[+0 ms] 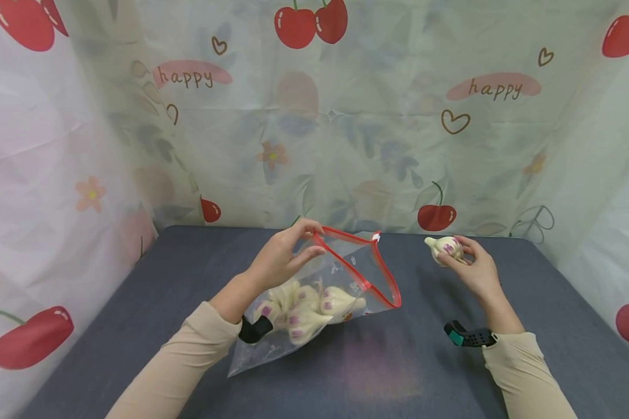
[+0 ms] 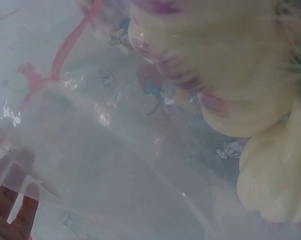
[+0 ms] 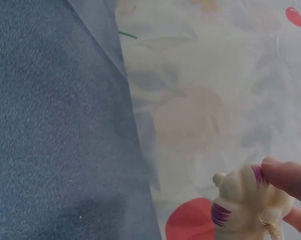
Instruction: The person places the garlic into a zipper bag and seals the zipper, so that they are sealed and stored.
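My left hand [image 1: 285, 250] pinches the red-edged rim of a clear zip bag [image 1: 299, 346] and holds it tilted, its mouth gaping toward the right. Several garlic bulbs [image 1: 338, 302], cream with purple patches, lie inside the bag. Seen close in the left wrist view, garlic bulbs [image 2: 240, 65] show through the plastic, with the left fingers [image 2: 13, 212] at the lower left corner. Off to the right of the bag, my right hand [image 1: 477, 270] holds one garlic bulb [image 1: 444, 249] between thumb and fingers above the table. Its roots show in the right wrist view.
A dark blue-grey cloth-covered table [image 1: 393, 361] lies beneath both hands. Patterned curtains [image 1: 367, 145] with cherries and hearts hang behind it and at both sides. A white slider [image 1: 375, 237] sits on the bag's zip edge. Thin cord loops [image 1: 534, 221] hang near the far right corner.
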A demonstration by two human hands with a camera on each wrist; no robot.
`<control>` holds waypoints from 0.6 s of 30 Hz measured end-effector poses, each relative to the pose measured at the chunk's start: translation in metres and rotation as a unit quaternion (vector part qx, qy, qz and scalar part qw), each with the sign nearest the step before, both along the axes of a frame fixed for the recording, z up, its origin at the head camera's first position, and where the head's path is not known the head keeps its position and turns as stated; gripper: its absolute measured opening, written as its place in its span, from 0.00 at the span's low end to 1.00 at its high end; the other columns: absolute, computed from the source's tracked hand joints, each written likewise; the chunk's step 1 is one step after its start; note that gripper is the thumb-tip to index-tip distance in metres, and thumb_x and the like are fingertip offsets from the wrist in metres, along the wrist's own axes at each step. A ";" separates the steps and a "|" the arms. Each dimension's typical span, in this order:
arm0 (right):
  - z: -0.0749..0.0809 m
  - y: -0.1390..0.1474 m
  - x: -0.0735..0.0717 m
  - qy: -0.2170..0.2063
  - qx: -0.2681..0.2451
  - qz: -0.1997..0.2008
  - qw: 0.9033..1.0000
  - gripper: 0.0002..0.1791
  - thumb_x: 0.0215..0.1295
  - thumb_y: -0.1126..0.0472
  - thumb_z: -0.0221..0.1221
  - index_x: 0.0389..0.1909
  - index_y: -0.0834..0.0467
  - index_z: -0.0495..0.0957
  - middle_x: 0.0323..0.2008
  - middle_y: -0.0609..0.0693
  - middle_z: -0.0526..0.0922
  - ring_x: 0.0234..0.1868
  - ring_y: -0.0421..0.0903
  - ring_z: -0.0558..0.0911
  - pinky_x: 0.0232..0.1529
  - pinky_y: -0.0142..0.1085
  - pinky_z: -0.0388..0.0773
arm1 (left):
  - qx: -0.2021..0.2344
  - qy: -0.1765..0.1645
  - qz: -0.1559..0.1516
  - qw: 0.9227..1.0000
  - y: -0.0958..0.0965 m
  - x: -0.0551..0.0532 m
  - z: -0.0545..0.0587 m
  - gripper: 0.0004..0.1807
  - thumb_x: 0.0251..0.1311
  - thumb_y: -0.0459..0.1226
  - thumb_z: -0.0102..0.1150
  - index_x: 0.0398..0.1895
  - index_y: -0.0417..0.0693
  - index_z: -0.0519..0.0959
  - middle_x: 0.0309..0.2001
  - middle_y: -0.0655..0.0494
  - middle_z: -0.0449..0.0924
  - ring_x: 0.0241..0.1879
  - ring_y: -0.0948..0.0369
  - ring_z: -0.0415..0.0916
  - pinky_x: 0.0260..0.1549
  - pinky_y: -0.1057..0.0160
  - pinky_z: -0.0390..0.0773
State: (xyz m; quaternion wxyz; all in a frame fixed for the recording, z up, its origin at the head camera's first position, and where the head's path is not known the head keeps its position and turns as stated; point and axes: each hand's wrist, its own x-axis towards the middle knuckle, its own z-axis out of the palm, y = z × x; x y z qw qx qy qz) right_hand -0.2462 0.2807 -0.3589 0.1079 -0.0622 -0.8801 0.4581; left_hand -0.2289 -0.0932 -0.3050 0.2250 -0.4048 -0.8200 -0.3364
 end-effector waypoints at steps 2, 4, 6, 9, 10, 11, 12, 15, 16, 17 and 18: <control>0.003 -0.001 0.001 0.003 0.005 0.003 1.000 0.40 0.62 0.46 0.58 0.69 0.59 0.55 0.63 0.68 0.63 0.62 0.66 0.68 0.54 0.46 0.72 | 0.000 -0.001 0.000 1.000 0.000 0.000 0.000 0.18 0.61 0.47 0.53 0.48 0.46 0.68 0.45 0.50 0.79 0.49 0.52 0.80 0.50 0.57 0.78; 0.006 -0.003 0.002 0.004 0.007 0.004 1.000 0.40 0.62 0.46 0.58 0.69 0.60 0.56 0.63 0.68 0.63 0.62 0.65 0.69 0.52 0.43 0.73 | 0.000 -0.003 0.001 1.000 0.000 0.000 0.000 0.17 0.61 0.45 0.54 0.48 0.46 0.68 0.45 0.50 0.79 0.49 0.52 0.80 0.50 0.56 0.78; 0.008 -0.005 0.004 0.005 0.011 0.005 1.000 0.40 0.61 0.46 0.59 0.69 0.60 0.56 0.63 0.68 0.63 0.61 0.65 0.69 0.50 0.39 0.74 | 0.000 -0.005 0.002 1.000 0.001 0.000 -0.001 0.17 0.60 0.43 0.56 0.48 0.46 0.68 0.45 0.50 0.79 0.49 0.52 0.80 0.50 0.56 0.78; 0.012 -0.008 0.006 0.006 0.015 0.008 1.000 0.41 0.61 0.45 0.59 0.69 0.60 0.56 0.64 0.69 0.63 0.62 0.65 0.69 0.46 0.32 0.74 | 0.000 -0.006 0.005 1.000 0.001 -0.001 -0.001 0.16 0.60 0.41 0.58 0.48 0.45 0.68 0.45 0.49 0.79 0.49 0.52 0.80 0.50 0.56 0.78; 0.013 -0.008 0.006 0.007 0.016 0.010 1.000 0.41 0.61 0.45 0.59 0.69 0.60 0.56 0.64 0.69 0.63 0.62 0.65 0.69 0.43 0.28 0.73 | 0.000 -0.006 0.005 1.000 0.001 -0.001 -0.001 0.16 0.60 0.41 0.58 0.47 0.45 0.68 0.45 0.49 0.79 0.49 0.52 0.80 0.50 0.56 0.78; 0.013 -0.009 0.007 0.010 0.014 0.012 1.000 0.41 0.61 0.45 0.59 0.69 0.60 0.56 0.63 0.69 0.63 0.62 0.65 0.70 0.41 0.25 0.72 | 0.001 -0.006 0.005 1.000 0.001 -0.001 -0.001 0.16 0.60 0.41 0.57 0.47 0.46 0.68 0.45 0.50 0.79 0.49 0.52 0.80 0.50 0.56 0.78; 0.014 -0.010 0.008 0.012 0.013 0.014 1.000 0.41 0.61 0.45 0.59 0.69 0.60 0.56 0.63 0.69 0.63 0.61 0.65 0.70 0.39 0.21 0.70 | 0.001 -0.007 0.004 1.000 0.001 -0.001 -0.001 0.16 0.60 0.42 0.56 0.47 0.46 0.68 0.45 0.50 0.79 0.49 0.52 0.80 0.50 0.56 0.78; 0.015 -0.012 0.010 0.018 0.005 0.023 1.000 0.41 0.61 0.46 0.59 0.69 0.60 0.56 0.63 0.69 0.63 0.61 0.65 0.70 0.34 0.14 0.65 | 0.003 -0.006 0.001 1.000 0.001 -0.001 -0.002 0.19 0.61 0.49 0.51 0.47 0.46 0.68 0.45 0.50 0.79 0.49 0.53 0.80 0.50 0.57 0.78; 0.016 -0.012 0.011 0.020 0.002 0.026 0.999 0.41 0.61 0.46 0.59 0.69 0.60 0.56 0.63 0.69 0.63 0.61 0.65 0.70 0.33 0.14 0.65 | 0.004 -0.006 0.001 1.000 0.001 -0.001 -0.002 0.21 0.61 0.51 0.49 0.47 0.46 0.68 0.45 0.49 0.79 0.49 0.53 0.80 0.50 0.57 0.78; 0.016 -0.013 0.011 0.021 -0.001 0.029 0.999 0.41 0.61 0.46 0.59 0.69 0.60 0.56 0.63 0.69 0.63 0.62 0.65 0.70 0.33 0.13 0.65 | 0.004 -0.006 0.000 1.000 0.001 0.000 -0.002 0.23 0.60 0.54 0.46 0.47 0.46 0.68 0.45 0.49 0.79 0.49 0.53 0.80 0.50 0.57 0.78; 0.017 -0.014 0.012 0.022 -0.003 0.031 0.999 0.41 0.61 0.46 0.59 0.69 0.60 0.56 0.63 0.69 0.63 0.62 0.65 0.69 0.33 0.13 0.65 | 0.005 -0.006 -0.001 1.000 0.001 0.000 -0.001 0.25 0.60 0.56 0.44 0.47 0.46 0.68 0.45 0.49 0.79 0.49 0.52 0.80 0.50 0.57 0.78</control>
